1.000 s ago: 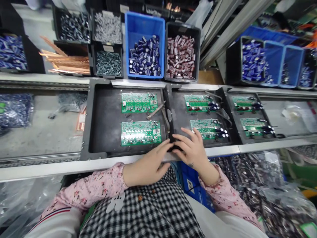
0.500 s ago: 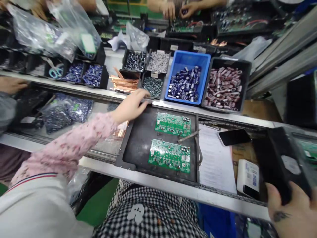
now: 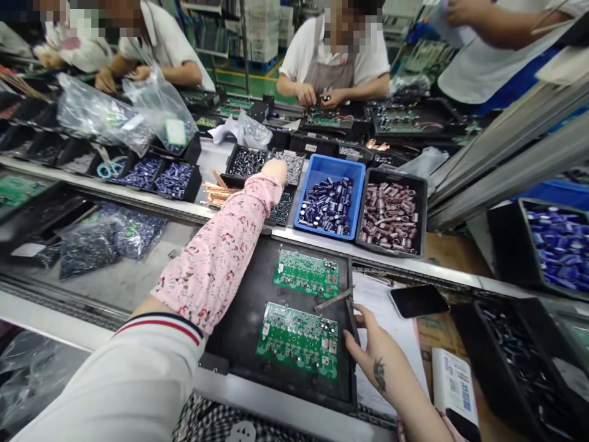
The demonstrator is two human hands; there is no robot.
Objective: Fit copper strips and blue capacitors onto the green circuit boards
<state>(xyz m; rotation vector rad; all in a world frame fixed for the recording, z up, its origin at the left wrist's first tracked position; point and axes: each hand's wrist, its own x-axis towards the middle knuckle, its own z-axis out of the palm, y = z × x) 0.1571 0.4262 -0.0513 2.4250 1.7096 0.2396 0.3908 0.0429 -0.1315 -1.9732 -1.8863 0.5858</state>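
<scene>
My left hand [image 3: 276, 170] reaches over the small bins at the back, at the bin of grey sleeved parts [image 3: 291, 161]. Its fingers are hidden behind the hand and the pink floral sleeve. At the right rim of the black tray [image 3: 243, 325] is my right hand [image 3: 380, 353], thumb and fingers closed on the edge. Two green circuit boards lie in the tray, an upper board [image 3: 306, 273] and a lower board [image 3: 298, 339]. Across the tray's right side rests a thin flat strip [image 3: 335, 299].
A blue bin of blue capacitors [image 3: 329, 205] stands beside a black bin of brown capacitors [image 3: 390, 212]. Right of the tray are paper [image 3: 368, 380], a phone [image 3: 418, 301], a white device [image 3: 453, 387] and a bin of dark parts [image 3: 519, 356]. Co-workers [image 3: 335, 67] sit opposite.
My left hand has moved from the tray's back edge to the small bins. My right hand has left the dark bin at the far right and come to the tray's right rim. The view has tilted up.
</scene>
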